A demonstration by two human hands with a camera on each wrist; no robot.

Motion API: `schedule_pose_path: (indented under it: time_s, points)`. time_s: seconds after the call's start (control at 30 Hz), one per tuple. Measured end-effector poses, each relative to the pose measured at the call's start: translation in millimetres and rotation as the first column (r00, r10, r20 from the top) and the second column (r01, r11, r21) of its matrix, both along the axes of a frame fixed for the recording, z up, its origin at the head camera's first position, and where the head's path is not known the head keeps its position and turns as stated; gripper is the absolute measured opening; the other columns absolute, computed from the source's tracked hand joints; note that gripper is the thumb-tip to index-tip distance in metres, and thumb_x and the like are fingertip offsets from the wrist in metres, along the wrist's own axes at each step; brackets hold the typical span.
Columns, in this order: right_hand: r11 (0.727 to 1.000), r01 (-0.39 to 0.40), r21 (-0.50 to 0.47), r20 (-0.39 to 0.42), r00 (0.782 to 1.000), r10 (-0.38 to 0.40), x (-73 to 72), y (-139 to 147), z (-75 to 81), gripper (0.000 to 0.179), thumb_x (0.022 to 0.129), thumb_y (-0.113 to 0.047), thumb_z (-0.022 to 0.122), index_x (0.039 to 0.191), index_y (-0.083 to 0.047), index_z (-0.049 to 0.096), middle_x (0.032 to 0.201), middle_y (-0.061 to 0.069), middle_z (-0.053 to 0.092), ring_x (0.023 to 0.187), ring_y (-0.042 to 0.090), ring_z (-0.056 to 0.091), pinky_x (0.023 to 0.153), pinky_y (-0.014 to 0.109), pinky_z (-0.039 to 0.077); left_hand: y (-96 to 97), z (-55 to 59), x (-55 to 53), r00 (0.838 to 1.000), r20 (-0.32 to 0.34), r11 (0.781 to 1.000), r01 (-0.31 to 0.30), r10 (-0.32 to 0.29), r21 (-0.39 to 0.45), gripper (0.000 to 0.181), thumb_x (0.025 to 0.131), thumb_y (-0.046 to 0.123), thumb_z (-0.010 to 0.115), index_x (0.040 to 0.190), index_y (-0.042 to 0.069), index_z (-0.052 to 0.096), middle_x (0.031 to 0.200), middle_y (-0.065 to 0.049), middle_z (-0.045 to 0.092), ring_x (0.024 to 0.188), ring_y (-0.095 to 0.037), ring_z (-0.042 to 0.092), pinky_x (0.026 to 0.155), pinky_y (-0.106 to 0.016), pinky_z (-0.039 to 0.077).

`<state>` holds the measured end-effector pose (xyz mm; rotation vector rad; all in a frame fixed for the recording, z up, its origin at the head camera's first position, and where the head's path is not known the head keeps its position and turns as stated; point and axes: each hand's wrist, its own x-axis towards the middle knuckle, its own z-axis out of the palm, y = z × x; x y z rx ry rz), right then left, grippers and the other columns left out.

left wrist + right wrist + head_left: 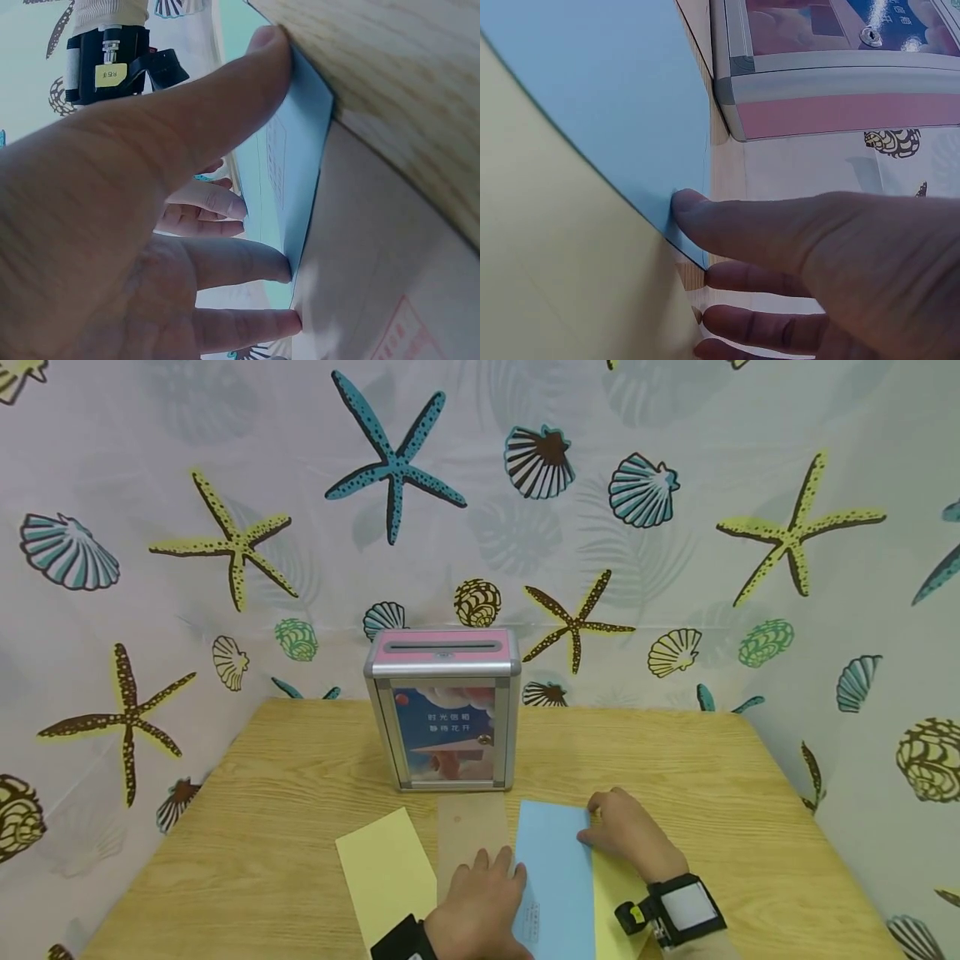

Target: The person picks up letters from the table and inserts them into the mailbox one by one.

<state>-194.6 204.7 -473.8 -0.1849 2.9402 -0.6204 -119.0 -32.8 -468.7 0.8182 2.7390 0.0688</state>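
Observation:
A blue envelope (557, 864) with small print near its lower left lies between my two hands. My right hand (632, 833) pinches its far right corner, and the thumb (694, 210) presses on its face in the right wrist view. My left hand (476, 906) reaches over the brown envelope (471, 827) with fingers mostly straight. In the left wrist view its thumb (264, 67) touches the near end of the blue envelope, and two fingertips are right at the long edge. A yellow envelope (615, 893) lies partly under the blue one.
A silver-framed box (442, 727) with a pink slotted top and a keyhole in its front stands behind the envelopes. Another yellow envelope (386, 860) lies at the left, beside the brown one. A patterned cloth (480, 543) hangs behind the wooden table (247, 827).

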Motion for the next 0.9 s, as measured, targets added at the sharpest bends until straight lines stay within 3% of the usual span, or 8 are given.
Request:
schedule_pose_path:
  time_s: [0.23,0.4,0.5,0.63,0.7,0.8,0.9]
  points:
    - [1.0,0.005,-0.011,0.024,1.0,-0.005,-4.6,0,0.9,0.04,0.078,-0.024,0.081,0.106,-0.001,0.063,0.104,0.017,0.062,0.082,0.023,0.055,0.072,0.041,0.051,0.6,-0.1,-1.6,1.0,0.006,1.0,-0.003,0.003,-0.012,0.101,0.059,0.073,0.078,0.138,0.014,0.052,0.145,-0.009,0.043,0.123,-0.035,0.046,0.084,-0.05,0.049]
    - [0.992,0.019,-0.122,0.046,0.999,-0.014,-6.6,2,0.4,0.031,0.085,-0.019,0.074,0.101,0.0,0.055,0.088,0.009,0.056,0.071,0.02,0.05,0.06,0.034,0.044,0.7,0.9,-1.2,1.0,0.005,1.0,0.006,-0.006,-0.018,0.102,0.059,0.073,0.078,0.137,0.014,0.053,0.145,-0.01,0.044,0.122,-0.034,0.046,0.083,-0.049,0.049]
    - [0.961,0.02,-0.274,0.038,0.999,-0.01,-6.5,5,3.3,0.027,0.087,-0.015,0.072,0.101,0.0,0.054,0.083,0.008,0.059,0.067,0.019,0.054,0.058,0.033,0.045,1.3,1.8,-0.8,1.0,0.003,1.0,0.005,-0.005,-0.02,0.102,0.059,0.073,0.078,0.137,0.014,0.053,0.143,-0.01,0.045,0.12,-0.033,0.047,0.081,-0.049,0.05]
    - [0.883,0.012,-0.47,0.079,0.996,0.029,-5.8,9,9.0,0.034,0.088,-0.015,0.071,0.111,0.004,0.055,0.082,0.009,0.069,0.066,0.023,0.064,0.063,0.039,0.052,1.4,2.3,-0.1,1.0,0.007,1.0,-0.009,0.01,-0.022,0.102,0.06,0.074,0.077,0.138,0.014,0.052,0.141,-0.008,0.045,0.118,-0.031,0.047,0.082,-0.048,0.049]
    - [0.854,0.024,-0.519,0.125,0.991,0.048,-4.0,11,11.0,0.043,0.089,-0.017,0.071,0.119,0.008,0.053,0.083,0.011,0.071,0.067,0.025,0.067,0.065,0.042,0.054,1.3,2.2,0.7,1.0,0.013,1.0,-0.021,0.021,-0.021,0.101,0.061,0.073,0.077,0.139,0.014,0.05,0.141,-0.008,0.044,0.119,-0.031,0.046,0.084,-0.049,0.049]
    - [0.842,0.045,-0.538,0.192,0.979,0.07,0.5,13,12.0,0.055,0.089,-0.02,0.072,0.128,0.01,0.048,0.081,0.012,0.072,0.066,0.026,0.067,0.062,0.041,0.053,0.9,1.4,3.3,1.0,0.013,0.999,-0.028,0.028,-0.022,0.101,0.063,0.074,0.075,0.141,0.015,0.048,0.145,-0.008,0.042,0.124,-0.032,0.044,0.087,-0.049,0.048]
    - [0.853,0.022,-0.521,0.244,0.962,0.124,6.3,14,10.5,0.046,0.088,-0.021,0.072,0.12,0.009,0.056,0.073,0.011,0.071,0.063,0.026,0.065,0.054,0.034,0.047,0.1,-0.2,5.9,1.0,-0.011,1.0,-0.016,0.016,-0.023,0.102,0.065,0.075,0.072,0.143,0.014,0.047,0.148,-0.009,0.04,0.128,-0.033,0.043,0.089,-0.049,0.048]
